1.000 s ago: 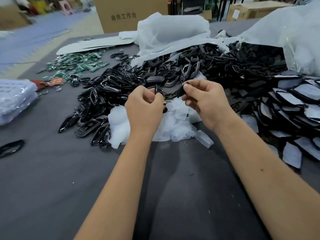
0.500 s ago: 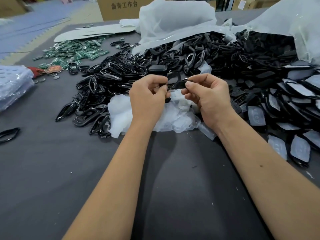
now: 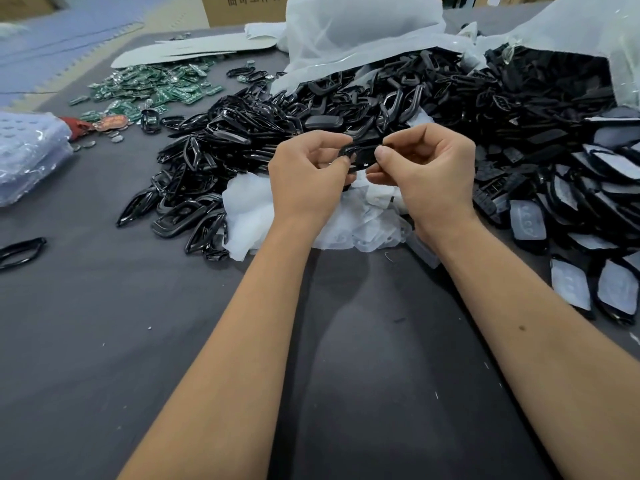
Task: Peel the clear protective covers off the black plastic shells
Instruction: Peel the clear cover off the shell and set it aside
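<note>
My left hand (image 3: 308,171) and my right hand (image 3: 429,174) together pinch one black plastic shell (image 3: 362,154), held level above the table between thumbs and forefingers. Whether a clear cover is still on it I cannot tell. Below my hands lies a heap of peeled clear covers (image 3: 360,226). A large pile of black shells and frames (image 3: 263,133) spreads behind and to the left. On the right lie several shells with clear covers on them (image 3: 568,289).
The dark grey table (image 3: 104,341) holds green circuit boards (image 3: 156,88) at the back left and a clear plastic stack (image 3: 27,154) at the left edge. White plastic bags (image 3: 363,29) and a cardboard box (image 3: 242,8) stand behind. One lone black frame (image 3: 20,251) lies left.
My hands have come closer together around the shell and turned it more level. The head view has dipped slightly, so the piles sit higher in the frame.
</note>
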A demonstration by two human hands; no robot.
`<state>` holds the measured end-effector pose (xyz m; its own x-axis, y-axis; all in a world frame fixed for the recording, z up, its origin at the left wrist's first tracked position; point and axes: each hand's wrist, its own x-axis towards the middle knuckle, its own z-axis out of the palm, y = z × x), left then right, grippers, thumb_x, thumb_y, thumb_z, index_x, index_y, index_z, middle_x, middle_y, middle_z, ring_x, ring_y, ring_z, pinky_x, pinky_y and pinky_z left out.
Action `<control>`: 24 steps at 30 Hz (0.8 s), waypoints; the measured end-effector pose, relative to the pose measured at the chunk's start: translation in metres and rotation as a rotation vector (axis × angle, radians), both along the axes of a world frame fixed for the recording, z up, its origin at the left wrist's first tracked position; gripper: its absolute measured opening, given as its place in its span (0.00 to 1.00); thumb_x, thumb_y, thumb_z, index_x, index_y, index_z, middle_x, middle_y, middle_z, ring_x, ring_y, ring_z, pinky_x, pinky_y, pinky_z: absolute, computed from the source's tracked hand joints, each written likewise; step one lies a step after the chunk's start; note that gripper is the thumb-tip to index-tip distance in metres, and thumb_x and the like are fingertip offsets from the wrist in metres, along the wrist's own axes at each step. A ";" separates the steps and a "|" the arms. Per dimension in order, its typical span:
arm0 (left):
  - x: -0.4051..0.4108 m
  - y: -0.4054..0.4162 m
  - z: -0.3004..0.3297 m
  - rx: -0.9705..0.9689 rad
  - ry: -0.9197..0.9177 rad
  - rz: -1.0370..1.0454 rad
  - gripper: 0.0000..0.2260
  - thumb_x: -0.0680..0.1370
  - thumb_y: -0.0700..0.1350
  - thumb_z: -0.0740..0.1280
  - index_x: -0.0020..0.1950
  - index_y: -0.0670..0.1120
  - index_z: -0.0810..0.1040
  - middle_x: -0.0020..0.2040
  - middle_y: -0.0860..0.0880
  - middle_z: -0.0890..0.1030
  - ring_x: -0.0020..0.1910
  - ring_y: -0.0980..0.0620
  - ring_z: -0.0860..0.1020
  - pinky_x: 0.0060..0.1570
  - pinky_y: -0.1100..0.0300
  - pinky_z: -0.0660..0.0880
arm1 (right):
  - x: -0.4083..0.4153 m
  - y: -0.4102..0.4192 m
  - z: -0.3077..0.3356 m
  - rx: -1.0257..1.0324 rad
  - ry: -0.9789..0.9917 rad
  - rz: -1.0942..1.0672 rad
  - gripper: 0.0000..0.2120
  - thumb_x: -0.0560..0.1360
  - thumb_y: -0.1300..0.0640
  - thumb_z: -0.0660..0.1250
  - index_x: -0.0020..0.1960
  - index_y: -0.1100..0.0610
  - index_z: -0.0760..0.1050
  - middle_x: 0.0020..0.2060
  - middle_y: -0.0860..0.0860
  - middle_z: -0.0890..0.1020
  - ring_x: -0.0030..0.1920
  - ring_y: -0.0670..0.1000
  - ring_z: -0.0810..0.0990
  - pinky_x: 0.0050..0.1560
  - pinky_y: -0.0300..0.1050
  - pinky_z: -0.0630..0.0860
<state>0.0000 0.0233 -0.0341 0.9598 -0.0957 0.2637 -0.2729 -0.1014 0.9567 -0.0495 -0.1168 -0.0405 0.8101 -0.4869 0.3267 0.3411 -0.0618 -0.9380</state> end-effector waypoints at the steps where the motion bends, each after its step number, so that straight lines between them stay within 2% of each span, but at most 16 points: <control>1: 0.000 0.000 0.000 -0.017 0.005 -0.003 0.11 0.76 0.29 0.69 0.52 0.41 0.86 0.41 0.40 0.86 0.39 0.47 0.86 0.42 0.55 0.84 | 0.000 0.001 -0.001 -0.022 -0.002 0.004 0.04 0.74 0.71 0.74 0.48 0.69 0.80 0.33 0.55 0.85 0.34 0.57 0.88 0.37 0.45 0.84; 7: 0.001 0.000 0.000 -0.109 0.065 -0.047 0.12 0.79 0.29 0.65 0.52 0.39 0.86 0.48 0.39 0.86 0.46 0.42 0.86 0.42 0.59 0.82 | 0.002 0.003 -0.002 -0.062 -0.005 0.014 0.04 0.74 0.70 0.75 0.46 0.65 0.81 0.34 0.55 0.86 0.34 0.57 0.88 0.38 0.46 0.85; 12: 0.002 -0.002 -0.002 -0.111 0.075 -0.055 0.12 0.79 0.29 0.64 0.54 0.38 0.86 0.48 0.38 0.86 0.49 0.41 0.86 0.45 0.55 0.83 | 0.004 0.001 -0.005 -0.114 0.017 -0.028 0.04 0.74 0.68 0.75 0.46 0.64 0.81 0.35 0.56 0.86 0.35 0.57 0.88 0.39 0.50 0.85; 16: 0.001 -0.003 -0.003 -0.050 0.028 -0.020 0.08 0.75 0.32 0.73 0.50 0.42 0.86 0.44 0.41 0.86 0.45 0.42 0.86 0.48 0.48 0.85 | 0.003 0.003 -0.004 -0.192 0.034 -0.091 0.04 0.74 0.66 0.76 0.46 0.63 0.81 0.36 0.55 0.86 0.34 0.53 0.88 0.38 0.48 0.85; 18: 0.001 -0.002 -0.004 -0.028 0.015 -0.017 0.09 0.73 0.33 0.76 0.47 0.46 0.85 0.43 0.42 0.86 0.42 0.41 0.86 0.48 0.46 0.85 | 0.002 0.004 -0.003 -0.248 0.040 -0.131 0.04 0.73 0.64 0.77 0.44 0.60 0.82 0.35 0.53 0.86 0.33 0.50 0.87 0.36 0.44 0.84; 21: 0.001 0.001 -0.002 -0.070 0.030 -0.056 0.10 0.73 0.31 0.76 0.46 0.46 0.84 0.42 0.41 0.86 0.38 0.46 0.86 0.42 0.53 0.84 | 0.003 0.002 0.000 -0.307 0.070 -0.187 0.06 0.71 0.61 0.80 0.44 0.56 0.83 0.36 0.50 0.85 0.32 0.48 0.86 0.31 0.45 0.83; 24: 0.000 0.003 0.001 -0.152 0.064 -0.114 0.11 0.74 0.28 0.74 0.45 0.44 0.84 0.41 0.41 0.85 0.37 0.49 0.85 0.41 0.59 0.81 | 0.003 -0.006 0.003 -0.285 0.109 -0.131 0.11 0.72 0.59 0.80 0.50 0.58 0.80 0.41 0.54 0.84 0.34 0.50 0.85 0.29 0.47 0.82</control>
<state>0.0002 0.0259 -0.0326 0.9603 -0.1684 0.2226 -0.2129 0.0735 0.9743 -0.0466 -0.1225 -0.0374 0.7845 -0.4905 0.3794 0.2110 -0.3641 -0.9071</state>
